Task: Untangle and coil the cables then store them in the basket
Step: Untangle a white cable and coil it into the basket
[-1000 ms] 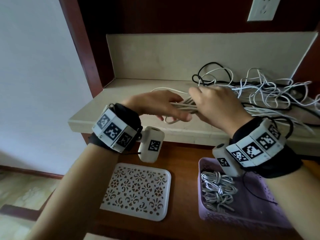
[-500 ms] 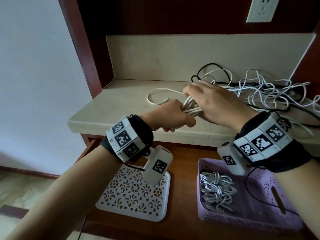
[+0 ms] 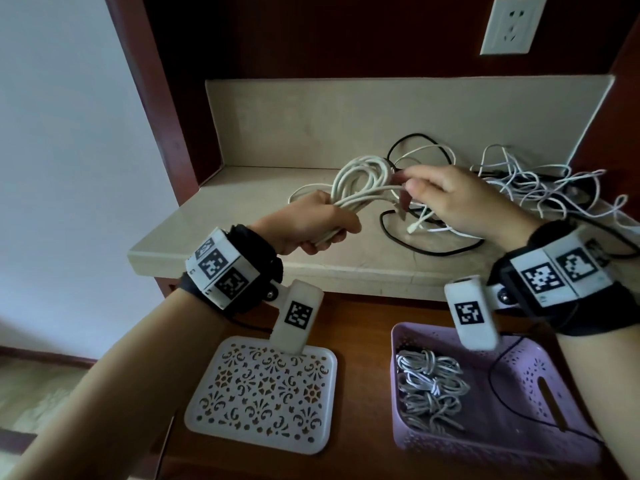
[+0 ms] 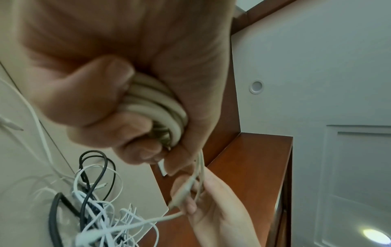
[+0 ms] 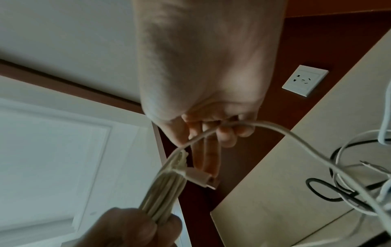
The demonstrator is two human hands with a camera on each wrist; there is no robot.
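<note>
My left hand (image 3: 322, 233) grips a bundle of thick white cable (image 3: 360, 178) in its fist, and the loops stick up and to the right above the stone shelf. The left wrist view shows the fingers (image 4: 110, 107) curled tightly around the coil (image 4: 160, 107). To the right of the loops, my right hand (image 3: 405, 185) pinches the same cable's loose strand. In the right wrist view the strand (image 5: 275, 128) runs through the fingers (image 5: 224, 135), with a connector (image 5: 198, 178) hanging by the bundle (image 5: 165, 188). The purple basket (image 3: 540, 441) sits below and holds coiled cables (image 3: 429, 386).
A tangle of thin white and black cables (image 3: 540, 188) lies on the right of the stone shelf (image 3: 242, 216), and a black cable (image 3: 415, 247) loops under my right hand. A white perforated tray (image 3: 263, 393) sits on the wooden surface left of the basket. A wall outlet (image 3: 509, 26) is above.
My hands were together on the bundle and have moved apart. The right hand has drawn off to the right with the loose strand. The coil's loops now stand up out of my left fist.
</note>
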